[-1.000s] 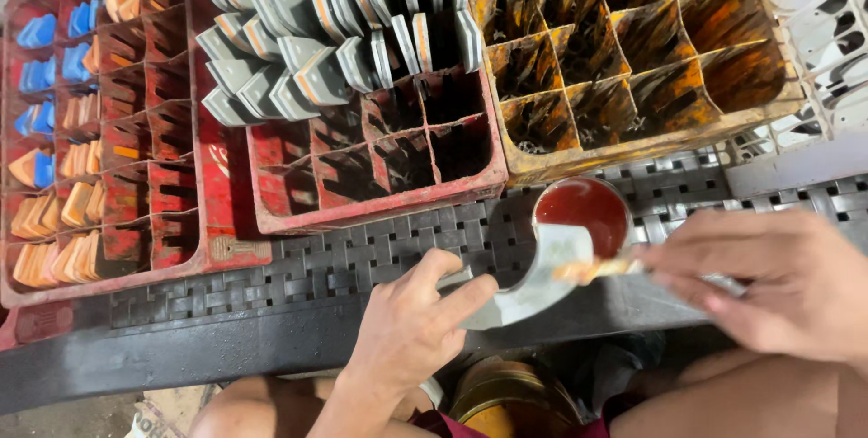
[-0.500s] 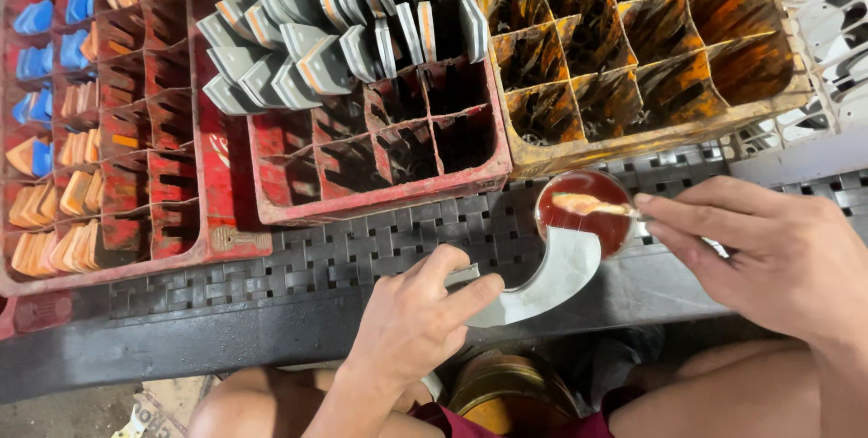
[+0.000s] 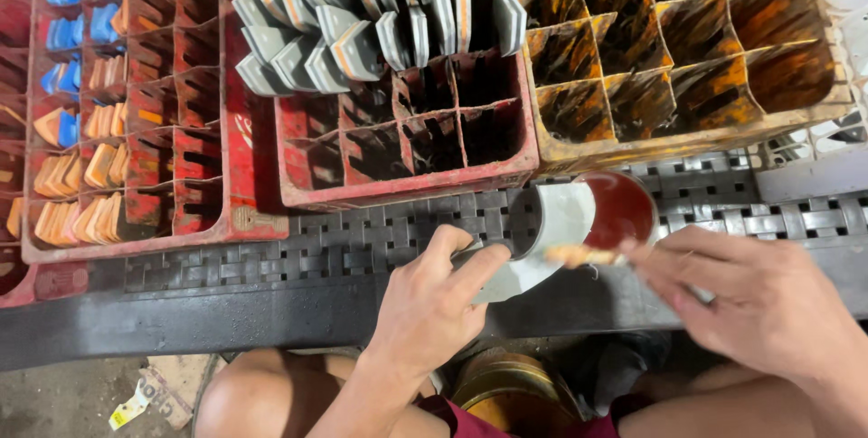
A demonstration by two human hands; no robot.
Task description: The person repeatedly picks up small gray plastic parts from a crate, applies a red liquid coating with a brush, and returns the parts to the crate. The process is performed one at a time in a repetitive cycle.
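My left hand (image 3: 434, 302) reaches up from near centre, fingers curled, thumb (image 3: 479, 268) pressed forward in a pinch. My right hand (image 3: 764, 298) comes in from the right, blurred, fingertips (image 3: 646, 257) pinched together, pointing left.

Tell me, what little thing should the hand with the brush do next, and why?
Probably stroke the thin orange-tipped brush across the curved grey metal piece. The right hand holds that brush with its tip already over the piece, just beside the small round tin of dark red liquid, while the left hand steadies the piece on the black woven-pattern bench.
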